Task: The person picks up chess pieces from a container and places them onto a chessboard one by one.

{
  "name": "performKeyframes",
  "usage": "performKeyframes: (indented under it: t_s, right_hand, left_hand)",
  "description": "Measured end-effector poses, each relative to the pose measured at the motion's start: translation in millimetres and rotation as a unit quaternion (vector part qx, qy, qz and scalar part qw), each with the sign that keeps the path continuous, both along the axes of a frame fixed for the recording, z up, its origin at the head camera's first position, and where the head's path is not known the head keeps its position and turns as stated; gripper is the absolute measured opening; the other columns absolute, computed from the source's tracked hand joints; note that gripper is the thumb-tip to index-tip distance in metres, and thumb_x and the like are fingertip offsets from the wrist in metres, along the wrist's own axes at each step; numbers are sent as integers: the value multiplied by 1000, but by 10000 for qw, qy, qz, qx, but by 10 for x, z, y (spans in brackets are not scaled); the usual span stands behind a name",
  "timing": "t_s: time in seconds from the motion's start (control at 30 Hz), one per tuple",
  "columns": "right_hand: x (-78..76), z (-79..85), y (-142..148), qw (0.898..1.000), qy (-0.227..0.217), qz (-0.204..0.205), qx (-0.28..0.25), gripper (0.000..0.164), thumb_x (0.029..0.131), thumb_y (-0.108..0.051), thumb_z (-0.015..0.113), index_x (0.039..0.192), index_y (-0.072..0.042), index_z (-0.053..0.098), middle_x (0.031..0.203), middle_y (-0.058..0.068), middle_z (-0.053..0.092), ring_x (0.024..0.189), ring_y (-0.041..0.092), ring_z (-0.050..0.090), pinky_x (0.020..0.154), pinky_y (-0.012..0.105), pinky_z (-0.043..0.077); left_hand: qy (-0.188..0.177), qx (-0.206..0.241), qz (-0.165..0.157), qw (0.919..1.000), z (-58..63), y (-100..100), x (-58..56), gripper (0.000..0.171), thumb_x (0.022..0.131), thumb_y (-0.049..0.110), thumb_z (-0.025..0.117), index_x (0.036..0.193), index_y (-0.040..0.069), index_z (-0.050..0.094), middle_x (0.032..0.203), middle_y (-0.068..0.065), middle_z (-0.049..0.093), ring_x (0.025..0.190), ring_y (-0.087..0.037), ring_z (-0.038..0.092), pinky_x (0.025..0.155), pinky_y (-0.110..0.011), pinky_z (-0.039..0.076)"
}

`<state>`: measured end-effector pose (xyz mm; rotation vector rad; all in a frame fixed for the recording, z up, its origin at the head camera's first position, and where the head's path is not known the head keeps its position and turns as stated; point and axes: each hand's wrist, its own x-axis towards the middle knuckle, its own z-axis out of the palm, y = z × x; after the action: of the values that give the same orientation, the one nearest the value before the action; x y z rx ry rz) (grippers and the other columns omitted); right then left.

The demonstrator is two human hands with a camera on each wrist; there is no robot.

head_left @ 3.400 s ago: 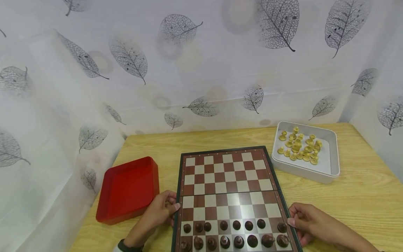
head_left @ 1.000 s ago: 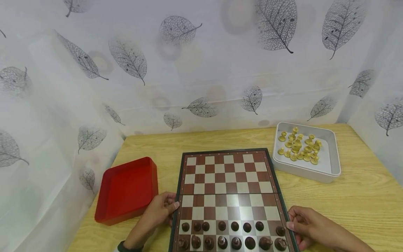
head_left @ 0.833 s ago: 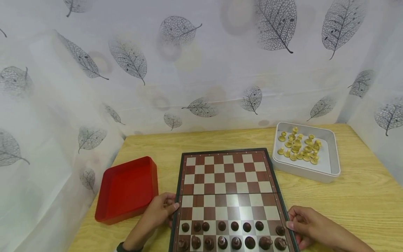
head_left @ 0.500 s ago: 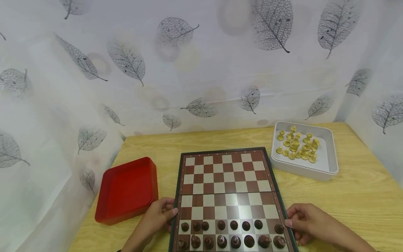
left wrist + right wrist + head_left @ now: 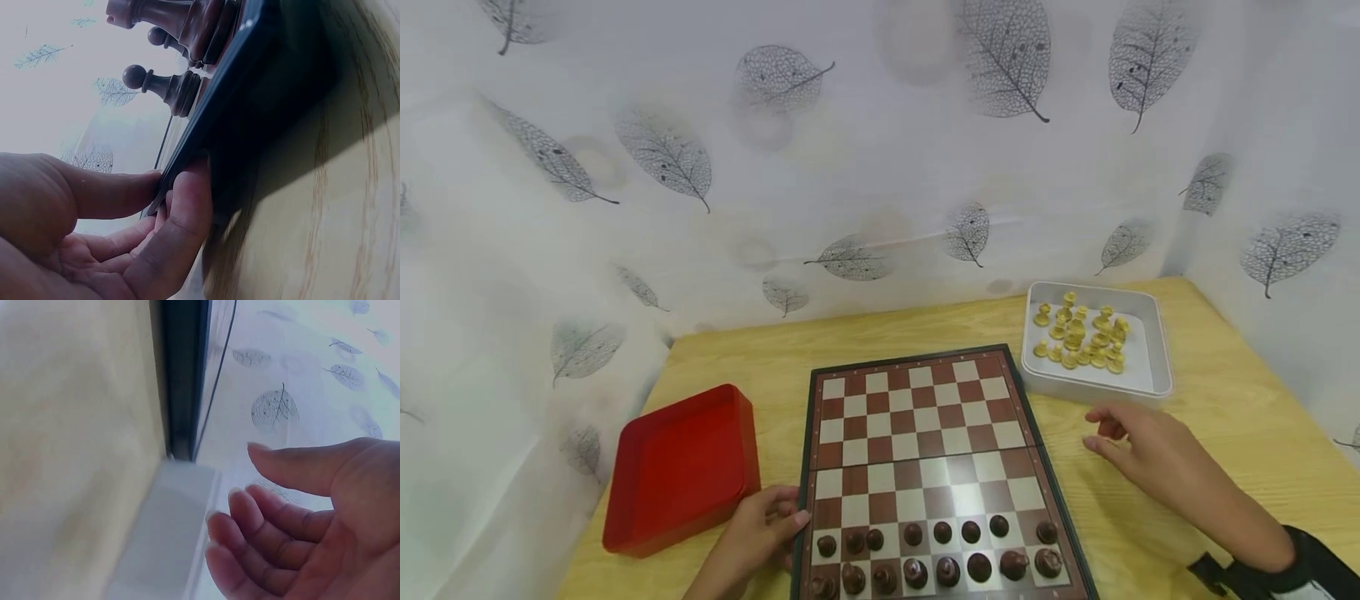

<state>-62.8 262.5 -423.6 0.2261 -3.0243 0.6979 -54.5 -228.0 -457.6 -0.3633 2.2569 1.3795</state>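
By the table's left edge: on the table [image 5: 1232, 350] sits a red tray [image 5: 673, 467], set at a slant, with the left hand [image 5: 752, 529] near its right side.
Left hand's grip: thumb on top and fingers curled underneath, it pinches the left edge of the chessboard [image 5: 928, 433]; the underside is dark, so whether that edge is raised is hard to say.
Chessboard: at the table's middle, its far right corner just beside the white tray [image 5: 1142, 354].
Dark pieces [image 5: 948, 570]: upright in two rows of eight, pawns in front, on the board's near end.
White tray: toward the table's far right corner, with yellow pieces [image 5: 1077, 335] crowded in its left part.
Right hand [image 5: 1150, 454]: hovers over the table between the white tray's near edge and the board's right edge, thumb and half-bent fingers parted, holding nothing.
Right wrist: a black strap [image 5: 1296, 558].
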Motion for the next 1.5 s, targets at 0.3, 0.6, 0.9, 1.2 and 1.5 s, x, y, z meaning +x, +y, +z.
performKeyframes:
  t_s: [0.3,0.6,0.9,1.2,1.5]
  right_hand:
    - [-291,196,84,9968,657,136,429,35,90,-20,80,114,3,70,104,19,75,95,36,72,79,54,60]
    - [-534,296,274,9971,392,-76,647,48,92,-20,78,127,9,62,109,26,73,100,42,71,80,56,59]
    - [-822,426,390,9977,-87,-239,634,53,97,-22,73,134,11,56,122,33,67,110,47,66,85,59,56]
    - [-1230,530,487,9955,-561,-365,666,59,100,-23,67,141,16,48,130,38,61,116,51,62,92,62,55]
    - [-1557,519,541,9911,-666,-416,1074,55,99,-20,67,135,19,52,127,39,61,113,52,62,92,61,55]
  left_hand:
    - [-188,-264,-11,9995,-47,-4,-30,58,94,15,77,141,-8,53,109,-15,68,85,-20,64,68,-40,65]
    - [-552,-148,-169,9982,-78,-3,-118,62,94,17,76,144,-8,49,112,-15,69,89,-20,68,73,-40,66]
    - [-784,-1,-271,9965,-88,-33,-147,67,95,19,76,148,-9,44,114,-15,70,89,-22,72,76,-42,66]
    - [-739,169,-448,9961,-88,-88,-159,74,95,24,76,151,-7,41,115,-13,71,90,-21,72,75,-42,66]
    - [-691,224,-433,9964,-59,-97,-144,73,95,23,76,152,-7,42,115,-15,69,90,-21,70,74,-42,66]
